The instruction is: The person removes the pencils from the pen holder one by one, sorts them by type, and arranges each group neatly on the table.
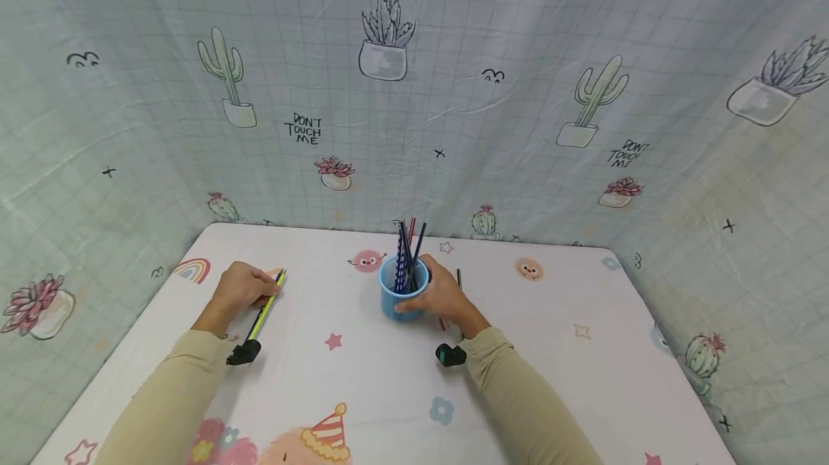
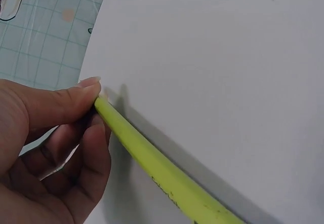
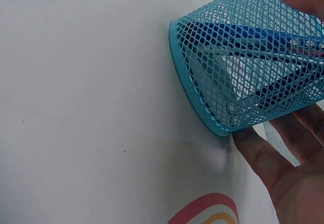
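Observation:
My left hand [image 1: 242,288] pinches the end of a yellow-green stick [image 1: 264,314] between thumb and fingertips, over the table's left side; a dark strip shows along the stick. In the left wrist view, the thumb and index finger of the hand [image 2: 55,138] meet at the tip of the yellow-green stick [image 2: 162,171]. A blue mesh cup [image 1: 396,304] holding several dark pencils and a red one stands near the middle, and my right hand [image 1: 443,294] grips its side. In the right wrist view, thumb and fingers lie around the mesh cup [image 3: 243,62].
Partly hidden by my right hand, a dark pencil [image 1: 459,276] and a reddish one [image 1: 443,324] lie to the right of the cup. The white table [image 1: 363,386] has printed drawings, and a patterned cloth [image 1: 440,112] hangs behind it and at the sides.

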A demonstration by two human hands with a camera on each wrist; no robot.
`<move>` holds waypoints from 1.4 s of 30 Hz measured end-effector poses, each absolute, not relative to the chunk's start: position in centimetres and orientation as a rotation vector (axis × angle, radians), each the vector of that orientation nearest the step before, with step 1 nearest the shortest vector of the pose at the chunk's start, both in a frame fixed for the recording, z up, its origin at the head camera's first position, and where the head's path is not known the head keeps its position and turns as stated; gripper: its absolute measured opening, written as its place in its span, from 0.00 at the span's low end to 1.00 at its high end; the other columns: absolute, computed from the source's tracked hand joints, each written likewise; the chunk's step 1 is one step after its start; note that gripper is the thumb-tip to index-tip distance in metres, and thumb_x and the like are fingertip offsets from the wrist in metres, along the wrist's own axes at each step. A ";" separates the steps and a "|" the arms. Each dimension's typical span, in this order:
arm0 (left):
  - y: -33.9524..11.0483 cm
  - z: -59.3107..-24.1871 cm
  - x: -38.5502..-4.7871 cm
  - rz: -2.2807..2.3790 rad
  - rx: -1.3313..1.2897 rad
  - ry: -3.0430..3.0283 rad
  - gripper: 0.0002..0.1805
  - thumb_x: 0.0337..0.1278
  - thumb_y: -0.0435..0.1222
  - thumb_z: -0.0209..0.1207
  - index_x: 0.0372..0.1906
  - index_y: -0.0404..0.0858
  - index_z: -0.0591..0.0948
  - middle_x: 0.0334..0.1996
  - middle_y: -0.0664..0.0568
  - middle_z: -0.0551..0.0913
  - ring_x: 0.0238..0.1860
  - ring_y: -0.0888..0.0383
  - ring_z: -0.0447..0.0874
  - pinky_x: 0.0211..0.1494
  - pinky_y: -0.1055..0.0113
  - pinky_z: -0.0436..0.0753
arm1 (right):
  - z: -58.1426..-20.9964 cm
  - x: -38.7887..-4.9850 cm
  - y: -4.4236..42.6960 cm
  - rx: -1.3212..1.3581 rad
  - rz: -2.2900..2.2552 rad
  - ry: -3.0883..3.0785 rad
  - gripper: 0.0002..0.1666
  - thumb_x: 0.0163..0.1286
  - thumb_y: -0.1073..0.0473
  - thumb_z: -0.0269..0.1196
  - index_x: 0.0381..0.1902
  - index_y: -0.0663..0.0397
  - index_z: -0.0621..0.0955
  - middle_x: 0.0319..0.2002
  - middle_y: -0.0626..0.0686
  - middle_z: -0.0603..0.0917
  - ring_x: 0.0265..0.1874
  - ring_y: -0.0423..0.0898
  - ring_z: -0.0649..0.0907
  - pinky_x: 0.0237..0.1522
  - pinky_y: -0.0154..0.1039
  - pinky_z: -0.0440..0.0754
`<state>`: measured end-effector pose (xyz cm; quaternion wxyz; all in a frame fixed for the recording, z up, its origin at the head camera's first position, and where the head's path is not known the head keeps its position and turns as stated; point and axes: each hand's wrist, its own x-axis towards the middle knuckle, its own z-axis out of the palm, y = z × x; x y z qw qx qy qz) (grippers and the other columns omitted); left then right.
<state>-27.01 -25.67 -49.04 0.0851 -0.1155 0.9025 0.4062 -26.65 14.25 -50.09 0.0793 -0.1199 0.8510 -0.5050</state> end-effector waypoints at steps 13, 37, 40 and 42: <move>-25.5 -49.0 -26.6 1.085 -0.306 2.845 0.13 0.55 0.35 0.74 0.36 0.27 0.89 0.19 0.53 0.86 0.21 0.61 0.81 0.25 0.69 0.78 | -50.2 -26.6 14.3 -0.344 -1.502 2.551 0.55 0.42 0.53 0.88 0.67 0.45 0.73 0.64 0.53 0.82 0.66 0.57 0.80 0.70 0.61 0.78; -24.8 -48.9 -26.6 1.277 -0.391 2.751 0.22 0.58 0.42 0.73 0.49 0.27 0.88 0.30 0.47 0.93 0.26 0.63 0.87 0.29 0.69 0.82 | -50.4 -26.6 14.2 -0.341 -1.504 2.550 0.54 0.42 0.55 0.88 0.67 0.44 0.73 0.63 0.52 0.82 0.66 0.56 0.80 0.70 0.60 0.78; -24.1 -49.0 -26.5 1.350 -0.386 2.698 0.24 0.59 0.42 0.73 0.53 0.27 0.87 0.37 0.44 0.93 0.29 0.64 0.89 0.32 0.71 0.85 | -50.4 -26.6 14.2 -0.336 -1.513 2.545 0.54 0.42 0.55 0.88 0.66 0.44 0.73 0.64 0.52 0.82 0.66 0.56 0.80 0.71 0.60 0.77; -23.6 -48.9 -26.4 1.375 -0.373 2.674 0.25 0.60 0.43 0.73 0.54 0.27 0.86 0.41 0.43 0.93 0.31 0.64 0.89 0.35 0.71 0.87 | -50.4 -26.6 14.2 -0.338 -1.515 2.543 0.54 0.42 0.55 0.88 0.67 0.44 0.73 0.64 0.52 0.82 0.66 0.56 0.80 0.71 0.60 0.77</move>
